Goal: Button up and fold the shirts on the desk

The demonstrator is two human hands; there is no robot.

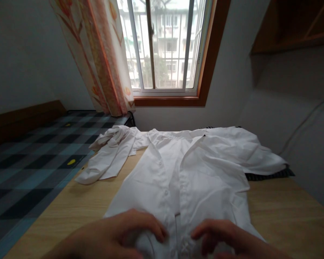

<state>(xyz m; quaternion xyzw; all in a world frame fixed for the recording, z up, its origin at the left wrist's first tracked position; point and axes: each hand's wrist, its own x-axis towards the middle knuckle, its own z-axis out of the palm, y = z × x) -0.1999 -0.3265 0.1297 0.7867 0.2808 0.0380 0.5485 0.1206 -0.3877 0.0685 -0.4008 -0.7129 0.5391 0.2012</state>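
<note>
A white button-up shirt (178, 169) lies spread on a wooden table (286, 212), collar towards the window, sleeves out to both sides. My left hand (118, 233) is at the shirt's near hem, left of the button placket, fingers curled and gripping the cloth. My right hand (226, 237) is on the hem right of the placket, its fingers pinched on the fabric. Both hands sit close together at the bottom edge of the view.
A bed with a dark and blue checked cover (29, 169) runs along the table's left side. A floral curtain (102, 54) hangs by the window (164, 46). Dark striped cloth (270, 175) shows under the right sleeve. A wall stands close on the right.
</note>
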